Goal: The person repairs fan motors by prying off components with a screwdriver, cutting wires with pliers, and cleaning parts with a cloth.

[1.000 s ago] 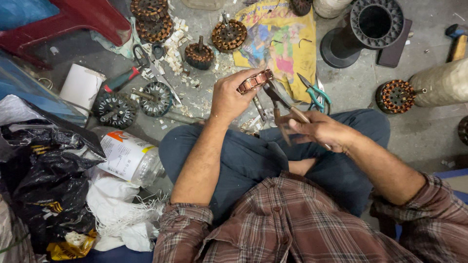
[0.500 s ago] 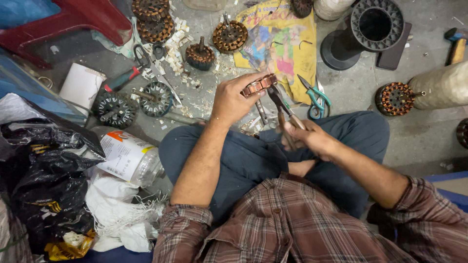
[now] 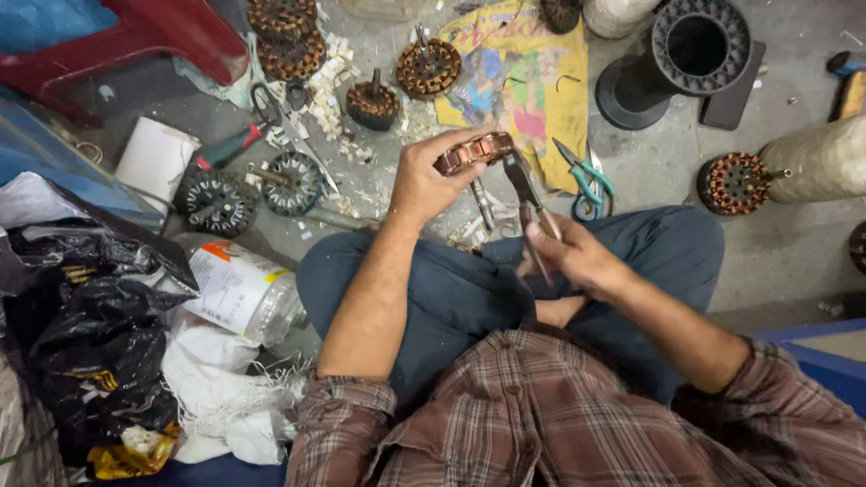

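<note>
Left hand (image 3: 424, 185) grasps a copper-wound coil (image 3: 472, 151) above the lap. Right hand (image 3: 573, 257) grips pliers (image 3: 526, 185), tips touching the coil. Teal-handled scissors (image 3: 586, 180) lie on the floor nearby.

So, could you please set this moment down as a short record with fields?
Setting: person seated cross-legged on a concrete floor, seen from above
Left hand: holds a copper-wound stator ring at chest height
Right hand: grips pliers, tips at the ring's edge
Near the knees: teal-handled scissors on a yellow printed sheet
Floor, left: two dark wound cores, red-handled screwdriver, plastic jar, black bags
Floor, right: black cylindrical housing, another wound stator
</note>
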